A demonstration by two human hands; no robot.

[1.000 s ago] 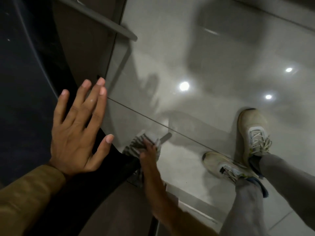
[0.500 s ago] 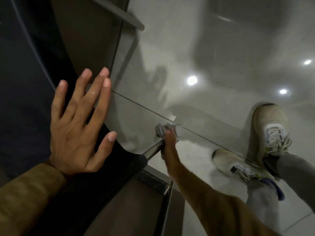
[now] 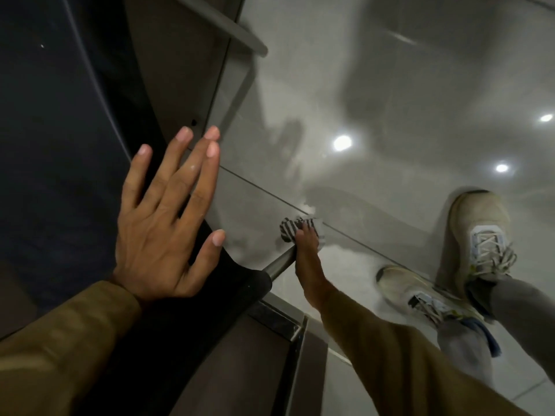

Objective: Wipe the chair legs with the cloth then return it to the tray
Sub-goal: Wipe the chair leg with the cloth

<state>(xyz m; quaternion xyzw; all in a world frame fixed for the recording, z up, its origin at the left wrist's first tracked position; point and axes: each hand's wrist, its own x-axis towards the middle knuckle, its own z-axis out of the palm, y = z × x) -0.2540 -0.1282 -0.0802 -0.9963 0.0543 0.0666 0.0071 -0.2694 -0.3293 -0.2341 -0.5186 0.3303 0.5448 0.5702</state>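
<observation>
My left hand (image 3: 168, 217) lies flat with fingers spread on the dark chair seat (image 3: 54, 139), holding nothing. My right hand (image 3: 306, 250) reaches down beside the seat and is shut on a grey-and-white striped cloth (image 3: 289, 228). The cloth is wrapped around the lower end of a metal chair leg (image 3: 277, 265), close to the floor. Only a short stretch of the leg shows between the seat's edge and my hand. No tray is in view.
The glossy grey tiled floor (image 3: 390, 100) reflects ceiling lights. My two feet in pale sneakers (image 3: 480, 241) stand right of the chair. A brown panel with a metal rail (image 3: 228, 28) rises at the upper left, and a metal-edged strip (image 3: 279, 322) runs below the seat.
My right hand has slid the cloth down the chair leg, away from the seat toward the floor. My left hand has stayed flat on the seat.
</observation>
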